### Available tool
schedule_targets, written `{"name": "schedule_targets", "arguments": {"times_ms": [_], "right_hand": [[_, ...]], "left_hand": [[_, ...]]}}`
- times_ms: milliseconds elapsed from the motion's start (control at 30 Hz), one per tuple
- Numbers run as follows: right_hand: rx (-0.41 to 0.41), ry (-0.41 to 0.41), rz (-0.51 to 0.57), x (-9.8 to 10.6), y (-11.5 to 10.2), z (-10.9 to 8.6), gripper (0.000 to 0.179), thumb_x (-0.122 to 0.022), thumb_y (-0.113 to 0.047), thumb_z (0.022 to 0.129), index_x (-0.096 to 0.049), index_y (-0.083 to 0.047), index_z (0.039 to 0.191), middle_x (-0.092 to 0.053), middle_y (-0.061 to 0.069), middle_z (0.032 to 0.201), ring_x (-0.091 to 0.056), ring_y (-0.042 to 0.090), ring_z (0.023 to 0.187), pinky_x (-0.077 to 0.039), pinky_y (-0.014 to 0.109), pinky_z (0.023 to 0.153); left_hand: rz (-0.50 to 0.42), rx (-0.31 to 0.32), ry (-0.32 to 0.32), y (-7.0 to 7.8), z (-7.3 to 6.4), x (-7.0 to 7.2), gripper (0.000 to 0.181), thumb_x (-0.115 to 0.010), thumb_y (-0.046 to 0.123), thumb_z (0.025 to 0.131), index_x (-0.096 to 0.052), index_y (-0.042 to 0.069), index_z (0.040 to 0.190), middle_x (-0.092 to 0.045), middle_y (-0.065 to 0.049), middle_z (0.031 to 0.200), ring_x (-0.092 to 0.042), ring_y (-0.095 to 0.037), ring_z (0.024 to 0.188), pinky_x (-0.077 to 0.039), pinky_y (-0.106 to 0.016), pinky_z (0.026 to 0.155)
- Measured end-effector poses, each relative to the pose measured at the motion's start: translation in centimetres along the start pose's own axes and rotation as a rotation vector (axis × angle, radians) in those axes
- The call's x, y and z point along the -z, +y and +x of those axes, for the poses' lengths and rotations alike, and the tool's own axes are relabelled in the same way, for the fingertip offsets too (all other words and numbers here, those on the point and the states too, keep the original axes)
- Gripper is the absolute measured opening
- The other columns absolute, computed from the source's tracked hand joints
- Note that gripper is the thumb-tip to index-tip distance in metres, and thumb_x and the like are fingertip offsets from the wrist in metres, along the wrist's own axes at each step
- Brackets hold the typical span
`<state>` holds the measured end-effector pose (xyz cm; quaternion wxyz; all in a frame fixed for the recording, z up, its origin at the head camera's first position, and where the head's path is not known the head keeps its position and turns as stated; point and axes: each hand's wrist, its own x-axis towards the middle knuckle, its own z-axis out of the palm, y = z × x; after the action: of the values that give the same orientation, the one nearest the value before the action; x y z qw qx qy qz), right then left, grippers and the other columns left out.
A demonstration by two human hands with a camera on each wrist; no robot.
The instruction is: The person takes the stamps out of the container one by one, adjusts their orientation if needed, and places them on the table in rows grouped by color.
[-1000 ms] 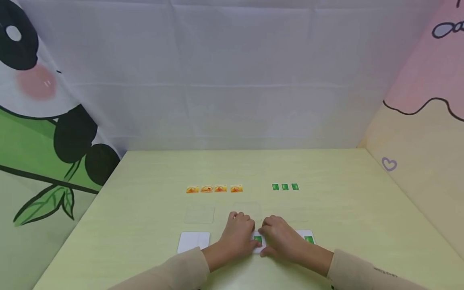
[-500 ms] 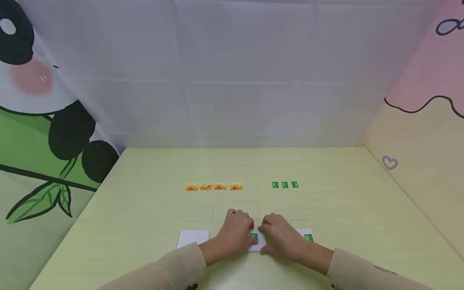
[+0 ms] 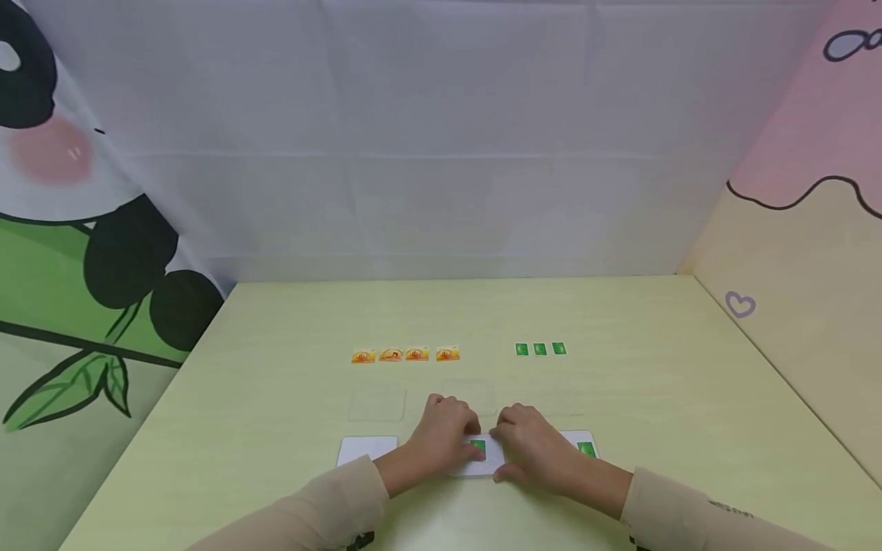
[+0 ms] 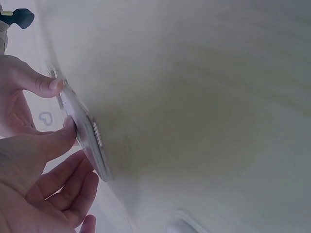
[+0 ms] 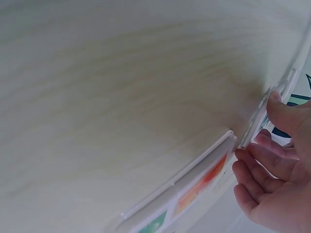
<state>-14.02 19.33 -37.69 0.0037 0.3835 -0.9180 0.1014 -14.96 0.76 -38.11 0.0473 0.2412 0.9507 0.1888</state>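
Between both hands lies a thin white square panel (image 3: 489,459) with a small green picture (image 3: 478,449) on it. My left hand (image 3: 441,436) holds its left side, thumb tip at the green picture and fingers at the far edge. In the left wrist view the left thumb (image 4: 63,138) lies against the panel (image 4: 85,128), which shows a clear layered edge. My right hand (image 3: 537,451) grips the right side, thumb at the near edge and fingertips at the far edge. In the right wrist view, the right thumb (image 5: 276,97) overlaps the panel's edge. Both hands hide much of it.
A plain white square (image 3: 368,448) lies left, and another white panel with a green picture (image 3: 586,449) lies right, partly behind the right hand. Farther back are faint clear squares (image 3: 377,404), a row of orange pictures (image 3: 416,354) and green pictures (image 3: 540,349).
My left hand and the green picture by its thumb have shifted slightly left, and more white shows between the picture and the right hand. The right hand has barely moved.
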Motion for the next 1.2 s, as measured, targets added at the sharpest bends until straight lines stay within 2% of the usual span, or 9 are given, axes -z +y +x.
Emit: {"name": "schedule_targets", "arguments": {"times_ms": [200, 467, 767, 1200], "right_hand": [[-0.02, -0.029, 0.01, 0.3, -0.1, 0.0, 0.053, -0.081, -0.042, 0.07, -0.071, -0.003, 0.105, -0.063, 0.0, 0.094, -0.052, 0.011, 0.088, -0.047, 0.031, 0.087], [-0.019, -0.029, 0.009, 0.6, -0.1, 0.0, 0.052, -0.082, -0.041, 0.07, -0.071, -0.003, 0.105, -0.062, 0.0, 0.094, -0.051, 0.01, 0.087, -0.046, 0.031, 0.087], [0.004, -0.006, 0.01, 0.7, -0.1, -0.1, 0.051, -0.082, -0.04, 0.069, -0.071, -0.002, 0.103, -0.062, -0.001, 0.092, -0.051, 0.01, 0.086, -0.046, 0.03, 0.085], [0.001, -0.01, 0.013, 0.7, -0.1, -0.2, 0.049, -0.083, -0.038, 0.069, -0.071, -0.003, 0.102, -0.061, -0.002, 0.091, -0.051, 0.009, 0.086, -0.046, 0.03, 0.085]], "left_hand": [[-0.073, 0.025, -0.014, -0.2, 0.2, 0.2, 0.023, -0.084, 0.03, 0.071, -0.076, 0.014, 0.085, -0.071, 0.005, 0.078, -0.056, -0.008, 0.077, -0.035, -0.035, 0.085], [-0.124, 0.024, -0.049, -0.3, 0.6, 0.5, 0.02, -0.083, 0.028, 0.073, -0.076, 0.013, 0.084, -0.073, 0.005, 0.078, -0.058, -0.006, 0.075, -0.031, -0.031, 0.082], [-0.181, 0.023, -0.084, -0.3, 1.2, 1.5, 0.015, -0.085, 0.023, 0.07, -0.076, 0.012, 0.076, -0.066, 0.007, 0.064, -0.046, 0.0, 0.062, -0.027, -0.027, 0.075], [-0.214, 0.05, -0.091, -0.4, 1.3, 1.9, 0.018, -0.088, 0.022, 0.065, -0.073, 0.012, 0.07, -0.064, 0.006, 0.061, -0.046, 0.0, 0.062, -0.03, -0.027, 0.074]]}}
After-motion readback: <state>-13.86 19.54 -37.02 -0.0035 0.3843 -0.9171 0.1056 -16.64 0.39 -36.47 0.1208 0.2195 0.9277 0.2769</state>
